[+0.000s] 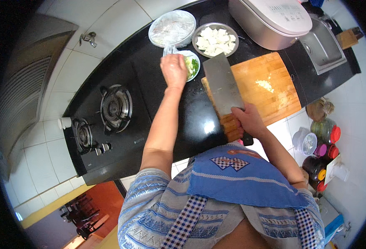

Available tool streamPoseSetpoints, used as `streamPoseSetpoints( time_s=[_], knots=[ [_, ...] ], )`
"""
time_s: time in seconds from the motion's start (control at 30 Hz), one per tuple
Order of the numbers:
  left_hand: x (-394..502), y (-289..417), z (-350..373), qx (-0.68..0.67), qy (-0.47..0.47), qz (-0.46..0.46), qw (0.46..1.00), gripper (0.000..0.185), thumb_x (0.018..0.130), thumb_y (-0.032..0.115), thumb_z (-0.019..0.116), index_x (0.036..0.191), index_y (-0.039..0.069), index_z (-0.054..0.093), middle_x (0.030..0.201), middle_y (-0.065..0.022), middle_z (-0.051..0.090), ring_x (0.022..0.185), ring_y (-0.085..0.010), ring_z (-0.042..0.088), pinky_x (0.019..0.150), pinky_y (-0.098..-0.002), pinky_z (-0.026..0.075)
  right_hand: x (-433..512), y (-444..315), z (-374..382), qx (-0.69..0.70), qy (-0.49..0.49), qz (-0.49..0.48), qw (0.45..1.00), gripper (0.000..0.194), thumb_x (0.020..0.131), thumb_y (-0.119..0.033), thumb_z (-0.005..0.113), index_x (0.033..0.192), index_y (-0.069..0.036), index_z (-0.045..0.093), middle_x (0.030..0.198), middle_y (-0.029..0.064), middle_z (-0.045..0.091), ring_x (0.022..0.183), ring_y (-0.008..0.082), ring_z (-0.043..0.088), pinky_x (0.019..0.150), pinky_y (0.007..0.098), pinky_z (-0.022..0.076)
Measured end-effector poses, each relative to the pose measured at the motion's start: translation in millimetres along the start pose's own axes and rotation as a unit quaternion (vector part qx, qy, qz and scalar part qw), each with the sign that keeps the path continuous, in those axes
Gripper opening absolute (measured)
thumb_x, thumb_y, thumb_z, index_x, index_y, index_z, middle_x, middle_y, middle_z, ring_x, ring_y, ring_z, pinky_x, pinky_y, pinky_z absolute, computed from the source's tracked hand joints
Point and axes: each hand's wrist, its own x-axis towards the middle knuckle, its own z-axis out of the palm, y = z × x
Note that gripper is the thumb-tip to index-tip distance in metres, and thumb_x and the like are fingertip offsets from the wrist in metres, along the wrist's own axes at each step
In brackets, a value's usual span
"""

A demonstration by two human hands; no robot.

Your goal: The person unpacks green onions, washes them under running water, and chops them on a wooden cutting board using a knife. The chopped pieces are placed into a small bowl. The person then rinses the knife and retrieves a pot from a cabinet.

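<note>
My right hand (250,120) grips the handle of a cleaver (222,85), its broad blade over the left part of a wooden cutting board (251,74). A small heap of minced garlic or similar (265,85) lies on the board. My left hand (174,71) is at the left edge of a small white plate (196,74) with chopped greens (194,66) and pale pieces; its fingertips are partly hidden, so its hold cannot be told. Just beyond that hand is a plastic-covered bowl (172,28). A metal bowl of white cubes (215,40) stands behind the plate.
A gas hob (116,107) is at the left, with a white cup (64,123) by its far end. A rice cooker (271,23) stands behind the board, near a steel sink (323,43). Several lidded jars (324,130) stand low at the right. A tap (89,39) juts from the tiled wall.
</note>
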Motion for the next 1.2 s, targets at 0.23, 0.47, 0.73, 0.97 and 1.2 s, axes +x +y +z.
streamPoseSetpoints(
  time_s=[0.23, 0.47, 0.73, 0.97, 1.2],
  knots=[
    [23, 4, -28, -0.138, 0.021, -0.022, 0.99, 0.015, 0.083, 0.014, 0.061, 0.08, 0.0, 0.065, 0.08, -0.0131, 0.063, 0.082, -0.0296, 0.059, 0.076, -0.0412, 0.046, -24, 12, -34, -0.029, 0.037, 0.022, 0.999, 0.016, 0.09, -0.017, 0.05, 0.086, -0.001, 0.051, 0.052, 0.0032, 0.047, 0.039, 0.0129, 0.048, 0.034, 0.0284, 0.04],
    [6, -4, -9, -0.143, -0.155, 0.025, 0.977, 0.038, 0.095, 0.028, 0.043, 0.119, 0.002, 0.057, 0.125, -0.0156, 0.054, 0.125, -0.0331, 0.042, 0.108, -0.0373, 0.027, -33, 22, -46, -0.042, 0.083, 0.063, 0.994, 0.014, 0.089, -0.013, 0.049, 0.082, -0.001, 0.05, 0.051, 0.0029, 0.046, 0.035, 0.0121, 0.046, 0.032, 0.027, 0.038],
    [21, 17, -46, -0.413, -0.04, -0.122, 0.901, 0.032, 0.095, 0.027, 0.049, 0.112, 0.003, 0.062, 0.107, -0.0123, 0.065, 0.11, -0.0147, 0.055, 0.097, -0.0322, 0.04, -46, 31, -52, -0.069, 0.099, 0.044, 0.992, 0.016, 0.087, -0.015, 0.051, 0.082, 0.0, 0.053, 0.053, 0.0075, 0.05, 0.038, 0.0162, 0.05, 0.036, 0.0303, 0.041],
    [-16, -56, -57, -0.328, 0.091, -0.162, 0.926, 0.024, 0.091, 0.018, 0.055, 0.104, 0.0, 0.065, 0.09, -0.0061, 0.068, 0.082, -0.0126, 0.061, 0.079, -0.0284, 0.047, -48, 47, -56, -0.381, 0.163, -0.062, 0.908, 0.018, 0.082, -0.02, 0.059, 0.087, -0.002, 0.059, 0.07, 0.0183, 0.061, 0.065, 0.0348, 0.061, 0.058, 0.0413, 0.0468],
    [-121, -83, -45, 0.017, -0.071, -0.229, 0.971, 0.023, 0.073, 0.016, 0.073, 0.089, 0.0, 0.068, 0.079, -0.0154, 0.065, 0.072, -0.0271, 0.064, 0.07, -0.0345, 0.051, -35, 82, -40, -0.522, 0.239, -0.178, 0.799, 0.037, 0.08, -0.025, 0.062, 0.111, -0.009, 0.049, 0.088, 0.0111, 0.062, 0.075, 0.0287, 0.063, 0.058, 0.0409, 0.0496]
  ],
)
